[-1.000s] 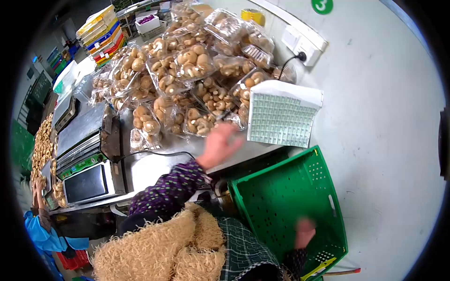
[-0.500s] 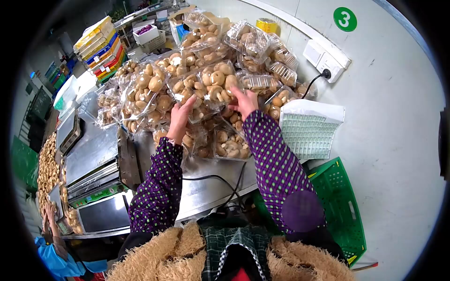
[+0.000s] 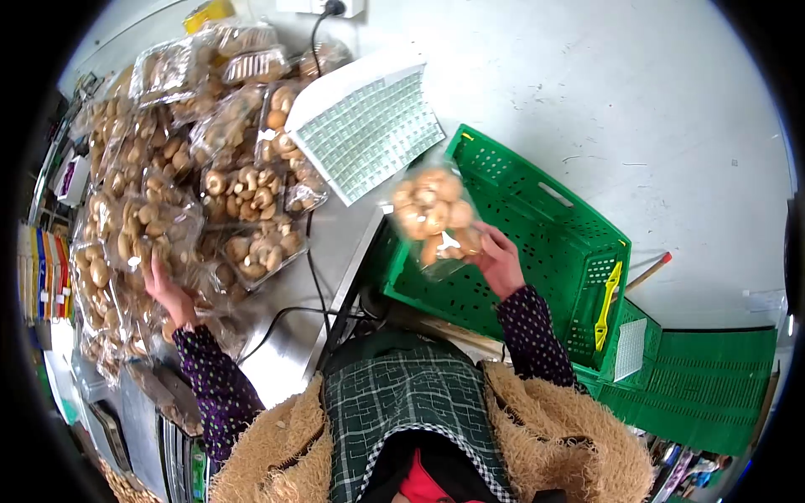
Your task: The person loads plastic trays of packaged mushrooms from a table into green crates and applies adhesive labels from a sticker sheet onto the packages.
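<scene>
My right hand (image 3: 501, 260) grips a clear-wrapped pack of brown mushrooms (image 3: 434, 211) by its lower right edge. That pack is slightly blurred and hangs over the left part of an open green plastic crate (image 3: 537, 189). On the left, my left hand (image 3: 172, 293) is at the near edge of another wrapped mushroom pack (image 3: 151, 225), thumb on top and the other fingers partly hidden. This second pack lies on a large heap of similar packs (image 3: 251, 189) on the metal table (image 3: 289, 344).
A printed sheet (image 3: 369, 126) hangs between heap and crate. Black cables (image 3: 312, 268) cross the table. A yellow strap-like piece (image 3: 608, 306) lies at the crate's right end. Another green crate (image 3: 704, 377) stands at the right. Scales (image 3: 138, 419) sit at lower left.
My view has swung right. My right hand has carried a mushroom pack off the heap, rightward over the green crate. My left hand stays at the heap.
</scene>
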Motion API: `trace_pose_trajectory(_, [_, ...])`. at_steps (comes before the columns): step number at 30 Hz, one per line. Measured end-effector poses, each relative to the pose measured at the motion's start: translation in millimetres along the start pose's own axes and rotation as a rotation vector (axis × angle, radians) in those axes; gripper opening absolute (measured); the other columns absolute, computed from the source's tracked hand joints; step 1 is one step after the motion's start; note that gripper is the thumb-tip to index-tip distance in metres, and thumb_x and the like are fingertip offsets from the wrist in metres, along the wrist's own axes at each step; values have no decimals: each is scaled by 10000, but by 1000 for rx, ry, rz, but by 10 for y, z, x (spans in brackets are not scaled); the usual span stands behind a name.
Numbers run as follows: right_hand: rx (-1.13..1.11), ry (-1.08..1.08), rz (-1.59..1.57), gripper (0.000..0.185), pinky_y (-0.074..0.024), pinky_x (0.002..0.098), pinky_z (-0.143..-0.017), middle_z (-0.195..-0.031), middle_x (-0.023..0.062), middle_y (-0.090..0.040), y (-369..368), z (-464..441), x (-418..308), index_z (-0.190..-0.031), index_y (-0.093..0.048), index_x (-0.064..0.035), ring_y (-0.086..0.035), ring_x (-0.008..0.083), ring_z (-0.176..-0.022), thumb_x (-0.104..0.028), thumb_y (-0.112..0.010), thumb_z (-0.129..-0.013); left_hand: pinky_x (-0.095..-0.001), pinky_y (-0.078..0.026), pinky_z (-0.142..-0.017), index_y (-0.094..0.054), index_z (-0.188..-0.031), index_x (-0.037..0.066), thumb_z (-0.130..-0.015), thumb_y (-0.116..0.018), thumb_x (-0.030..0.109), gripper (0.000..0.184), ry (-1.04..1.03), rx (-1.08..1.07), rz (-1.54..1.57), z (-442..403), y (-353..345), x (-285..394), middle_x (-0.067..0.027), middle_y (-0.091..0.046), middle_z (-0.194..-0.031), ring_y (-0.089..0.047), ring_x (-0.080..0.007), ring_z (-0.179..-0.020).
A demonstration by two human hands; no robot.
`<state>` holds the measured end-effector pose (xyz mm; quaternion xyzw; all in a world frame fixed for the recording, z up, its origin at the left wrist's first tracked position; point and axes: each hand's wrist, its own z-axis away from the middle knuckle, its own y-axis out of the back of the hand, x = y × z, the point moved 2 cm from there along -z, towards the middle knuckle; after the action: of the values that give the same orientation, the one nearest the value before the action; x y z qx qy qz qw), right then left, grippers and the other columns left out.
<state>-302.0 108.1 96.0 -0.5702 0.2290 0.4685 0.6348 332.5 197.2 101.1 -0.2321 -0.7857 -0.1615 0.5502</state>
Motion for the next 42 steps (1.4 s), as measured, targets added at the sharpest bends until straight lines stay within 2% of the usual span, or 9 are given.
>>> trace_pose_trajectory(12, [597,-193,12,508,-538,422,-887,-1193,226,-552,930,-1317,1052,-1304,-425,58,-583,314,-1085,-172,-639,-904,-419,-404,-1013,-283,-1442,-49,-788,-718,201,825,-203,-177,-30,1642,-1125,833,-208,-330,-1434,-462,-304,-1214])
trace_pose_trajectory(14, [618,-184,1335,640,-484,406,-948,-1249,244,-498,829,-1238,898,-1319,-413,80,-544,326,-1133,-248,-707,-855,-417,-403,-999,-358,-1411,-49,-864,-626,314,709,-324,-32,-165,1627,-1128,963,-211,-407,-1392,-485,-315,-1188])
trace_pose_trajectory(15, [669,265,1307,709,-432,375,-989,-1239,231,-496,868,-1193,944,-1308,-431,75,-541,320,-1128,-311,-754,-810,-414,-407,-985,-406,-1388,-50,-907,-567,369,657,-325,41,-101,1643,-1201,1131,-212,-457,-1361,-504,-319,-1165])
trace_pose_trajectory(19, [-402,492,810,877,-381,403,-1044,-1430,152,-408,-792,-337,113,-1396,-358,7,-433,255,-1293,-292,-830,-720,-257,-414,-703,-513,-1269,-19,-974,-459,284,427,-681,325,-152,1630,-1320,1244,-117,-575,-1096,-501,-133,-792])
trace_pose_trajectory(24, [-411,556,626,1082,-366,421,-1077,-1402,172,-425,-1707,-128,522,-1437,-270,-22,-434,318,-1294,-350,-891,-614,-274,-244,-555,-409,-731,136,-975,-419,383,347,159,472,637,2010,-2384,2379,41,-374,-656,-314,-89,-575])
trace_pose_trajectory(27, [-478,2,-139,763,-461,404,-972,-1293,145,-523,-1424,-117,242,-1326,-403,2,-538,273,-1170,-233,-795,-715,-326,-455,-839,-564,-1084,55,-946,-469,372,359,100,-174,824,2109,-2327,2255,-52,-593,-1000,-581,-181,-944])
trace_pose_trajectory(30, [-381,396,384,415,-516,390,-906,-1188,126,-612,-712,-76,-109,-1200,-551,28,-609,242,-1086,-198,-641,-863,-369,-480,-892,-541,-1231,36,-903,-545,363,464,483,-204,899,2247,-2504,2027,-85,-606,-1141,-595,-212,-1064])
trace_pose_trajectory(36, [511,-105,-51,517,-481,383,-961,-1238,118,-599,1591,74,-28,-1290,-510,-24,-601,242,-1108,-415,-498,-953,-292,-512,-833,-554,-1194,-35,-818,-742,81,436,507,-1301,191,2610,-3326,1743,-73,-667,-1025,-634,-141,-918])
trace_pose_trajectory(42, [585,-126,-297,576,-513,423,-933,-1237,135,-590,2641,506,48,-1306,-477,-7,-610,274,-1094,-432,-567,-927,-247,-482,-780,-670,-1068,-47,-919,-648,262,344,421,-1572,-149,3528,-4756,685,-45,-686,-940,-585,-87,-884])
